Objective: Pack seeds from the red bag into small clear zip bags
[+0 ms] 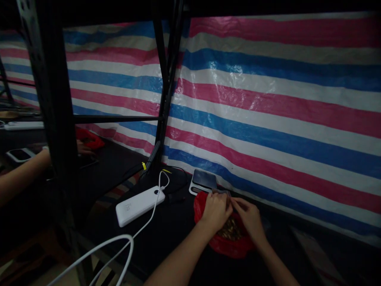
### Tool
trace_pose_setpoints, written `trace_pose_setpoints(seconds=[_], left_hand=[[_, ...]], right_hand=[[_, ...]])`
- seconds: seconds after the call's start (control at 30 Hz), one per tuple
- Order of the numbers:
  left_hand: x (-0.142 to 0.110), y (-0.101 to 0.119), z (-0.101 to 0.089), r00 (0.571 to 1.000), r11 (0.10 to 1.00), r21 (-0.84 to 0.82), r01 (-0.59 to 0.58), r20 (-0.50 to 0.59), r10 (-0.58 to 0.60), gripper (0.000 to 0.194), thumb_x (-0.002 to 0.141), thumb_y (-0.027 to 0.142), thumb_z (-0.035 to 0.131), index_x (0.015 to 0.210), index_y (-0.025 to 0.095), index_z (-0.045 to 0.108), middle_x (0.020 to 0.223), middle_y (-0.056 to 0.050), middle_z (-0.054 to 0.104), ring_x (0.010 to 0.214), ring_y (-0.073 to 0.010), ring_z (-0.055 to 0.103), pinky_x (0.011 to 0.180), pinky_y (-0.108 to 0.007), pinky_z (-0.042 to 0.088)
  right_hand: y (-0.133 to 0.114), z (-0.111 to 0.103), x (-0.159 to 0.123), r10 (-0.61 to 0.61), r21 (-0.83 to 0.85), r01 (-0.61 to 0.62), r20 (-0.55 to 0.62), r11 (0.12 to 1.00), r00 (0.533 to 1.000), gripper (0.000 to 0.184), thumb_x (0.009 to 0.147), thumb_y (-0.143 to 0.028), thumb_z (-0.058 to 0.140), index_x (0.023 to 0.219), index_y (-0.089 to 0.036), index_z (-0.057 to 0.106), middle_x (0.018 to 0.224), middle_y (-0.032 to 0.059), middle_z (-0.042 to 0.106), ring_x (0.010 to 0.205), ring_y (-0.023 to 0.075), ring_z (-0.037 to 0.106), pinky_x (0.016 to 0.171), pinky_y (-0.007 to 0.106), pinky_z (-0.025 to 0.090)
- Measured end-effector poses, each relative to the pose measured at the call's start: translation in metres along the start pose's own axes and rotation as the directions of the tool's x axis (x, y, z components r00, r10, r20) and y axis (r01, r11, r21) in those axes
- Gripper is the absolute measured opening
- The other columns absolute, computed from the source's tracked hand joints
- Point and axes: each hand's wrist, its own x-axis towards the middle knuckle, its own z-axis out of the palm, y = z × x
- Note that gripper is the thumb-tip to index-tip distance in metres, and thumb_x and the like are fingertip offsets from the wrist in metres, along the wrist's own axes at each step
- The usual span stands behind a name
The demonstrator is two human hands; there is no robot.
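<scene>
My left hand (216, 208) and my right hand (248, 216) are close together over a red plastic bag (233, 248) on the black table. Small brass-coloured metal pieces (230, 229) fill the bag's open middle. Between the two hands, a thin greyish piece that looks like clear plastic (222, 192) shows at the fingertips. Both hands have closed fingers pinching at it; the left fingers are partly hidden. Just behind the bag sits a small digital scale (204, 182) with a dark top.
Left of the bag lies a white power bank (139, 204) with a white cable (127, 238) looping toward the front. A black metal rack post (55, 119) stands at left. Beyond it, another person's hand (85, 148) is beside a red bag (91, 139). Striped sheeting (268, 99) hangs behind.
</scene>
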Motion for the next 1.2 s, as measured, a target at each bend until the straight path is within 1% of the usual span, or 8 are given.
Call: trace_pose_setpoints(seconds=[0.13,0.27,0.37,0.47,0.67,0.8,1.07,1.2], left_hand=[[0.000,-0.004,0.000,0.996,0.996,0.046,-0.081,0.047,0.079,0.015,0.082,0.019,0.041,0.084,0.015,0.055,0.080,-0.007,0.064,0.078,-0.0201,0.059,0.076,-0.032,0.041],[-0.002,-0.007,-0.003,0.999,0.999,-0.039,0.028,0.037,-0.027,0.017,0.085,0.023,0.041,0.080,0.019,0.057,0.075,-0.002,0.065,0.069,-0.0166,0.060,0.064,-0.026,0.040],[-0.003,-0.005,-0.005,0.996,0.993,-0.086,0.078,0.056,-0.074,0.017,0.084,0.027,0.044,0.076,0.020,0.058,0.071,0.000,0.065,0.066,-0.0152,0.060,0.060,-0.024,0.038],[-0.002,0.000,-0.006,0.992,0.988,-0.126,0.094,0.099,-0.081,0.018,0.084,0.028,0.045,0.075,0.021,0.060,0.071,0.000,0.065,0.066,-0.0145,0.060,0.060,-0.023,0.037],[-0.003,0.008,-0.006,0.989,0.975,-0.203,0.086,0.137,-0.059,0.023,0.088,0.029,0.037,0.087,0.023,0.060,0.086,0.000,0.066,0.075,-0.0145,0.060,0.065,-0.024,0.039],[-0.006,0.006,-0.006,0.981,0.981,-0.176,0.076,0.191,-0.042,0.021,0.086,0.027,0.040,0.082,0.022,0.059,0.080,-0.001,0.065,0.072,-0.0150,0.059,0.063,-0.024,0.039],[0.002,0.012,-0.001,0.980,0.947,-0.258,0.191,0.103,-0.170,0.018,0.078,0.024,0.050,0.061,0.019,0.053,0.057,0.002,0.054,0.052,-0.0099,0.049,0.051,-0.022,0.033],[0.001,0.011,0.005,0.989,0.966,-0.212,0.145,0.060,-0.136,0.017,0.076,0.018,0.049,0.060,0.018,0.051,0.058,0.001,0.055,0.054,-0.0100,0.050,0.052,-0.021,0.034]], right_hand=[[-0.001,0.004,-0.003,-0.011,0.016,0.010,0.043,1.000,0.999,0.028,0.071,-0.042,0.056,0.083,-0.020,0.071,0.088,0.0058,0.070,0.083,0.0251,0.064,0.078,0.036,0.050],[0.001,0.005,-0.001,0.024,0.103,-0.033,0.079,0.994,0.997,0.030,0.071,-0.042,0.057,0.086,-0.020,0.070,0.093,0.0070,0.069,0.088,0.0257,0.063,0.082,0.039,0.048],[-0.003,0.004,0.000,0.069,0.156,-0.083,0.092,0.984,0.993,0.026,0.068,-0.041,0.060,0.079,-0.020,0.071,0.085,0.0062,0.071,0.082,0.0256,0.064,0.077,0.038,0.050],[-0.007,0.001,-0.001,0.101,0.168,-0.109,0.056,0.980,0.993,0.026,0.066,-0.041,0.062,0.077,-0.019,0.071,0.079,0.0058,0.071,0.074,0.0247,0.066,0.071,0.036,0.053],[-0.005,-0.007,-0.005,0.132,0.136,-0.133,0.015,0.982,0.991,0.026,0.068,-0.040,0.060,0.078,-0.018,0.071,0.076,0.0052,0.071,0.068,0.0222,0.066,0.063,0.031,0.055],[0.000,-0.005,-0.008,0.126,0.082,-0.125,-0.015,0.989,0.992,0.021,0.069,-0.035,0.058,0.074,-0.019,0.070,0.073,0.0035,0.071,0.064,0.0204,0.067,0.062,0.029,0.055],[-0.004,-0.001,-0.006,0.094,-0.073,-0.104,-0.126,0.992,0.988,0.015,0.070,-0.030,0.055,0.070,-0.021,0.067,0.067,0.0015,0.070,0.062,0.0195,0.066,0.061,0.028,0.053],[0.006,-0.010,0.000,0.128,-0.118,-0.147,-0.156,0.982,0.979,0.016,0.070,-0.032,0.055,0.070,-0.020,0.067,0.066,0.0030,0.069,0.062,0.0201,0.066,0.060,0.028,0.052]])
